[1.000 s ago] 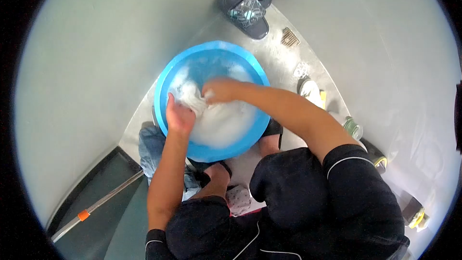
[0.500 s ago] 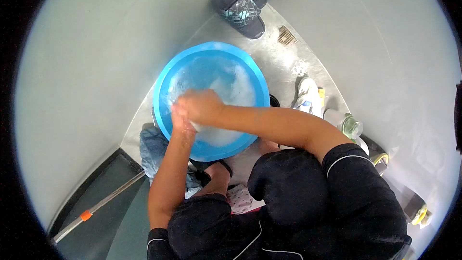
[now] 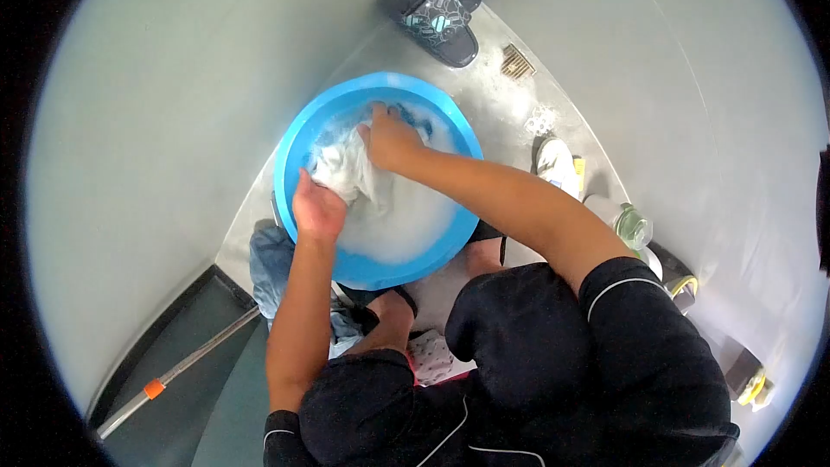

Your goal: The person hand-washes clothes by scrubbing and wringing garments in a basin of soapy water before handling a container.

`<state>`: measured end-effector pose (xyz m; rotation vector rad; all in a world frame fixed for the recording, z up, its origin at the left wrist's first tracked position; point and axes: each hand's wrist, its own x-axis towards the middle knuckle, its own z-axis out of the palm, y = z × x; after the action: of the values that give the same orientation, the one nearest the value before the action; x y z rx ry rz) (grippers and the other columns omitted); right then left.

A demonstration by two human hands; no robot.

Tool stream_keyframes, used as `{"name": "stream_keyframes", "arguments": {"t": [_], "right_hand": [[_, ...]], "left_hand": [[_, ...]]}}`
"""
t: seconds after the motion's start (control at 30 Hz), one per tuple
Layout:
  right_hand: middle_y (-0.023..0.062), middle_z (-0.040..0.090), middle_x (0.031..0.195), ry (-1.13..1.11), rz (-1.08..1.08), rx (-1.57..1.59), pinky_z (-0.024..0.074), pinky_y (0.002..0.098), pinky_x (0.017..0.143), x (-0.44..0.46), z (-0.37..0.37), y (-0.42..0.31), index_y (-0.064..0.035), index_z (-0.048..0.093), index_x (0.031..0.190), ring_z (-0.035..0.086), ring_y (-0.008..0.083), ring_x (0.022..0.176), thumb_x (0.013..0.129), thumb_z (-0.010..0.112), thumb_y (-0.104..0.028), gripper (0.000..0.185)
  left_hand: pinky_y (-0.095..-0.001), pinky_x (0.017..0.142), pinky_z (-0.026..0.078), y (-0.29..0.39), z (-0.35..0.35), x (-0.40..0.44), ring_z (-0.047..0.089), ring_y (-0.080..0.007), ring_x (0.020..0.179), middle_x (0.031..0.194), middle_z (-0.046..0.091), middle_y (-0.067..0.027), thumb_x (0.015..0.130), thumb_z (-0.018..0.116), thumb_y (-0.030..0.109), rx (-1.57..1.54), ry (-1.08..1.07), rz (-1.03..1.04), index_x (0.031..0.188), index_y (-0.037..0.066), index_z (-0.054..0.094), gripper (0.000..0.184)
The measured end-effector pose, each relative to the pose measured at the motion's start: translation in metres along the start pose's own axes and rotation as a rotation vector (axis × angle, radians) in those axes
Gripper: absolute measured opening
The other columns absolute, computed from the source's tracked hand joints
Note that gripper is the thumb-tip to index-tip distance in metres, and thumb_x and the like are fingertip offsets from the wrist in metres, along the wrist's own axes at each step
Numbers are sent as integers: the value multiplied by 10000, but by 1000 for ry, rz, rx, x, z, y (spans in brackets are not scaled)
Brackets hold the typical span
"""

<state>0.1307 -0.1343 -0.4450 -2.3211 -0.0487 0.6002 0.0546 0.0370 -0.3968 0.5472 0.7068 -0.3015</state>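
A round blue basin [image 3: 464, 134] holds cloudy, soapy water. White cloth [image 3: 346, 164], wet and bunched, lies at the water's surface between my two hands. My left hand [image 3: 318, 207] grips the near left end of the cloth, palm turned up and thumb raised. Over the middle of the basin, my right hand [image 3: 391, 138] has its fingers bent round the upper right part of the cloth; its fingertips are partly hidden.
Dark slippers [image 3: 432, 22] lie beyond the basin, near a floor drain [image 3: 517, 62]. A white shoe [image 3: 556, 163] and a clear jar [image 3: 634, 227] stand to the right. Blue denim [image 3: 271, 264] and a metal pole [image 3: 207, 346] are at the left.
My hands were pressed together at the basin's left side half a second ago. Now my right hand is farther up and right, and the cloth shows spread between them.
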Motion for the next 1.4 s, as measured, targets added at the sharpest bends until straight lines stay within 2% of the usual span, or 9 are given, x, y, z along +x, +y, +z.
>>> {"name": "stream_keyframes", "arguments": {"t": [0.07, 0.2, 0.33, 0.57, 0.77, 0.9, 1.2, 1.33, 1.4], "right_hand": [[272, 693, 1194, 248, -348, -329, 485, 529, 1039, -16, 16, 9, -36, 504, 1422, 654, 370, 1204, 1004, 587, -326, 515], [281, 602, 1368, -550, -334, -57, 430, 480, 1139, 3, -24, 18, -33, 440, 1527, 566, 417, 1308, 930, 614, -211, 646], [219, 664, 1311, -143, -114, 62, 475, 497, 1060, -19, -1, 12, -129, 649, 1327, 630, 404, 1198, 870, 668, -168, 458], [178, 724, 907, -336, -544, -113, 555, 545, 783, -112, -16, -92, -92, 713, 946, 721, 392, 878, 877, 666, -300, 225], [182, 690, 855, 23, -499, -78, 532, 540, 660, -73, -19, -75, -101, 702, 883, 701, 390, 757, 918, 616, -390, 303], [216, 745, 949, -282, -484, -105, 578, 540, 727, -93, -32, -88, -77, 741, 882, 729, 406, 825, 982, 559, -414, 396], [283, 700, 1112, 250, -28, -52, 525, 541, 968, -2, -13, 7, 2, 588, 1240, 665, 459, 1107, 1000, 593, -229, 333], [294, 668, 1225, -572, -547, -245, 515, 519, 1012, -2, -31, 16, -5, 610, 1262, 640, 448, 1179, 870, 655, -123, 412], [261, 651, 1291, -135, -34, 50, 484, 532, 1045, 1, -22, 28, -27, 579, 1341, 624, 434, 1195, 917, 653, -235, 477]], "left_hand": [[-490, 1255, 265, 2, -1, 8, 401, -329, 1491, 1607, 437, -149, 1109, 371, 456, -100, -7, -12, 1570, 39, 372, 622], [-484, 1260, 255, -1, -9, 7, 382, -339, 1495, 1613, 411, -149, 1118, 326, 493, -31, -66, 5, 1582, 37, 340, 651], [-482, 1236, 297, -4, -5, 15, 414, -337, 1469, 1580, 451, -152, 1109, 343, 523, -51, -99, -71, 1561, 37, 370, 664], [-456, 937, 553, 2, -92, 52, 709, -321, 1006, 1195, 718, -138, 1054, 444, 608, -70, -272, -266, 1348, 45, 560, 646], [-450, 793, 591, -8, 33, 0, 726, -278, 881, 1030, 755, -119, 1044, 490, 571, -118, 268, -93, 1215, 72, 683, 562], [-484, 986, 538, 2, 17, -1, 694, -301, 1103, 1187, 726, -136, 1064, 455, 524, 39, 99, -251, 1257, 74, 664, 533], [-531, 1220, 332, 0, 3, 7, 439, -374, 1459, 1581, 457, -184, 1109, 375, 465, -93, -52, -4, 1547, -19, 369, 652], [-529, 1252, 268, 1, 2, 4, 366, -372, 1506, 1635, 381, -169, 1094, 409, 504, -73, -59, -52, 1584, -6, 297, 716], [-520, 1245, 283, 0, 1, 0, 378, -365, 1495, 1618, 398, -169, 1087, 415, 532, -50, -25, -106, 1580, 3, 308, 731]]}}
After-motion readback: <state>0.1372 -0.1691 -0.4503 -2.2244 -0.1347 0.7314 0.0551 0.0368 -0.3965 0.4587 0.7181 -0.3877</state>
